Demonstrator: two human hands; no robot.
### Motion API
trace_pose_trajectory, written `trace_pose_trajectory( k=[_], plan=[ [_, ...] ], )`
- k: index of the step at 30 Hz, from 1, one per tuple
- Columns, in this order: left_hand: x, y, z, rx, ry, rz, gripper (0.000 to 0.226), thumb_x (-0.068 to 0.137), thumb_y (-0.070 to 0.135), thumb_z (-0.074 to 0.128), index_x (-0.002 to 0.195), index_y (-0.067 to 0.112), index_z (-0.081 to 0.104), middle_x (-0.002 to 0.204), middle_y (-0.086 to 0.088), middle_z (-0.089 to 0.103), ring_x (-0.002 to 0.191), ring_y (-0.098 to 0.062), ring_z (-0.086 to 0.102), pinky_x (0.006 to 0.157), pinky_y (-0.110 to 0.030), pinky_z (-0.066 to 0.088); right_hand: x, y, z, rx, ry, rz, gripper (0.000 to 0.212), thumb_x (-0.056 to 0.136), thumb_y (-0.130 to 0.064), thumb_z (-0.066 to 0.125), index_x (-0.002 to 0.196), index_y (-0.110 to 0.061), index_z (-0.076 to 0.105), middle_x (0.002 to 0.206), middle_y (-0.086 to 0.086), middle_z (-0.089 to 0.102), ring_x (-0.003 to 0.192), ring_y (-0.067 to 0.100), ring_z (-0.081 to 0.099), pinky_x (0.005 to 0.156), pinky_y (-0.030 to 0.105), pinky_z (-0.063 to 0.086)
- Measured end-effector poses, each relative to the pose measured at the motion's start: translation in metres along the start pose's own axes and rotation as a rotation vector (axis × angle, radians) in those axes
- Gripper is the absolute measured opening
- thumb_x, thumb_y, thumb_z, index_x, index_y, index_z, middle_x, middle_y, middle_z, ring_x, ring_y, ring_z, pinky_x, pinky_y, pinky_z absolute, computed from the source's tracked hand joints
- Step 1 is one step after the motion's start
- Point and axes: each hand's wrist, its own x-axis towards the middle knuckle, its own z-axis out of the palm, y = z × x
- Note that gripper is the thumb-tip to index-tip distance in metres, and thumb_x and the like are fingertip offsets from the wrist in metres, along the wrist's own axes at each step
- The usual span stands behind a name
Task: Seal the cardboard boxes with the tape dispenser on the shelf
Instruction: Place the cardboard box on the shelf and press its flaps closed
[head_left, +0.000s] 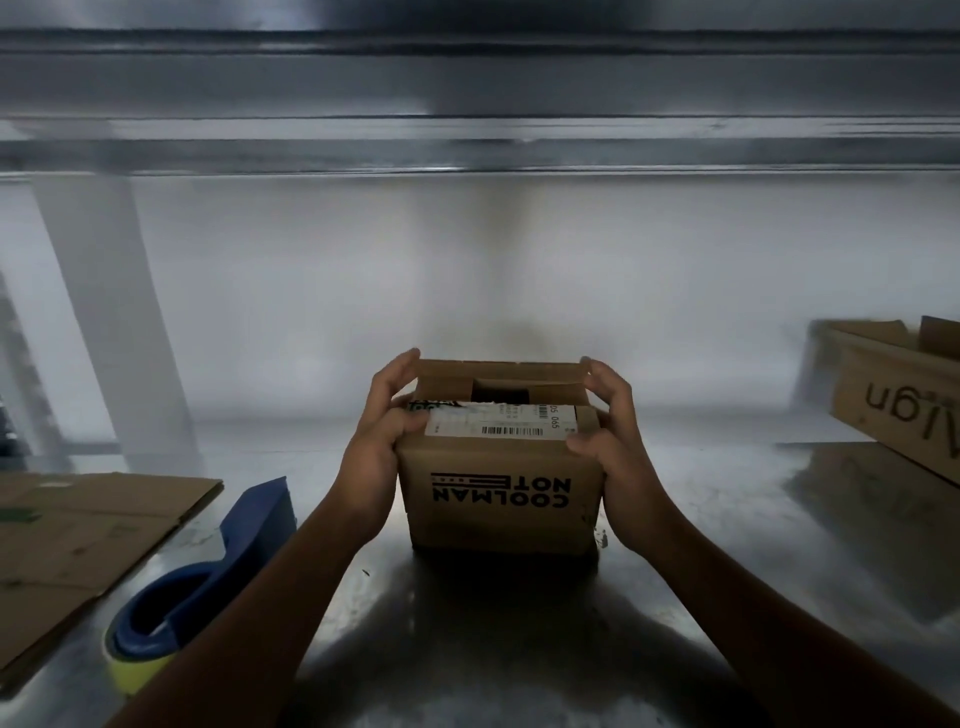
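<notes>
A small cardboard box (501, 499) printed "COOLMAN NOT" upside down stands on the metal shelf (519, 623) in the middle. Its near top flap with a white barcode label lies down; the far flap is partly folded, leaving a dark gap between them. My left hand (384, 431) grips the box's left side, thumb on the near flap and fingers on the far flap. My right hand (613, 431) holds the right side the same way. A blue tape dispenser (218, 566) with a yellowish tape roll lies on the shelf to the left, touched by neither hand.
A flattened sheet of cardboard (78, 540) lies at the left edge, next to the dispenser. A second cardboard box (904, 395) with open flaps sits at the far right. A metal shelf level (467, 104) runs overhead, and a slanted brace (114, 312) stands at the back left.
</notes>
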Motion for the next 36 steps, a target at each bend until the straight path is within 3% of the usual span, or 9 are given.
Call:
trace_pose_trajectory(
  k=[4,10,15,18,22,25,31,33,36],
  plan=[
    [0.003,-0.004,0.006,-0.006,0.076,-0.114,0.03,0.084,0.04,0.056,0.113,0.041,0.063,0.105,0.011,0.074,0.085,-0.006,0.071,0.069,-0.027,0.055,0.005,0.0,0.001,-0.023,0.022,0.107,0.045,0.083,-0.032,0.056,0.127,-0.032,0.046,0.127,0.012,0.057,0.095,0.011,0.071,0.066,0.024,0.055],
    [-0.003,-0.008,0.014,-0.108,0.054,-0.191,0.046,0.084,0.055,0.062,0.125,0.036,0.053,0.112,0.002,0.073,0.098,-0.017,0.074,0.073,-0.034,0.06,0.014,0.008,0.002,-0.05,0.031,0.118,0.035,0.093,-0.038,0.052,0.127,-0.029,0.051,0.14,0.013,0.049,0.114,0.02,0.066,0.078,0.028,0.058],
    [-0.008,-0.007,0.017,-0.135,0.068,-0.222,0.053,0.083,0.056,0.062,0.13,0.034,0.052,0.119,-0.005,0.071,0.097,-0.019,0.075,0.069,-0.034,0.06,0.009,0.007,0.001,-0.042,0.005,0.187,0.028,0.1,-0.04,0.048,0.128,-0.034,0.049,0.122,-0.003,0.068,0.107,0.012,0.07,0.077,0.023,0.057],
    [-0.014,-0.004,0.016,-0.093,0.054,-0.233,0.051,0.089,0.058,0.057,0.134,0.036,0.048,0.126,-0.006,0.066,0.099,-0.016,0.074,0.071,-0.031,0.06,0.002,0.004,0.007,-0.065,0.022,0.189,0.033,0.096,-0.044,0.047,0.128,-0.034,0.048,0.125,0.001,0.063,0.106,0.01,0.07,0.077,0.023,0.057],
    [-0.028,0.0,0.014,-0.11,0.058,-0.226,0.055,0.085,0.058,0.058,0.135,0.037,0.048,0.121,-0.003,0.069,0.098,-0.016,0.074,0.07,-0.031,0.06,-0.014,0.002,0.013,-0.006,0.077,0.185,0.033,0.091,-0.046,0.052,0.123,-0.036,0.052,0.13,0.007,0.06,0.107,0.017,0.07,0.076,0.031,0.06],
    [-0.039,0.003,0.013,-0.081,0.015,-0.213,0.048,0.083,0.058,0.058,0.128,0.042,0.05,0.108,0.004,0.074,0.094,-0.016,0.075,0.068,-0.031,0.06,-0.029,0.004,0.011,0.066,0.053,0.214,0.023,0.084,-0.052,0.055,0.105,-0.044,0.059,0.113,0.0,0.072,0.1,0.025,0.073,0.07,0.043,0.061],
    [-0.044,0.003,0.013,-0.073,-0.038,-0.201,0.054,0.08,0.064,0.062,0.128,0.046,0.047,0.125,-0.004,0.062,0.092,-0.016,0.075,0.067,-0.033,0.06,-0.029,0.012,0.006,0.022,0.057,0.187,0.021,0.087,-0.047,0.051,0.108,-0.044,0.056,0.105,-0.008,0.071,0.094,0.024,0.073,0.067,0.047,0.06],
    [-0.031,-0.003,0.019,-0.005,-0.033,-0.207,0.057,0.092,0.055,0.062,0.143,0.041,0.04,0.136,-0.005,0.056,0.092,-0.016,0.074,0.071,-0.024,0.059,-0.023,0.012,-0.002,-0.017,0.082,0.205,0.028,0.084,-0.046,0.051,0.112,-0.044,0.055,0.107,-0.002,0.069,0.092,0.027,0.071,0.068,0.052,0.06],
    [-0.025,-0.018,0.013,0.154,-0.09,-0.1,0.046,0.108,0.014,0.043,0.153,0.012,0.037,0.15,-0.017,0.047,0.102,-0.014,0.059,0.07,0.0,0.044,-0.017,0.014,-0.017,-0.052,0.072,0.267,0.033,0.082,-0.043,0.051,0.115,-0.042,0.054,0.114,0.014,0.06,0.085,0.029,0.071,0.067,0.055,0.058]
  ],
)
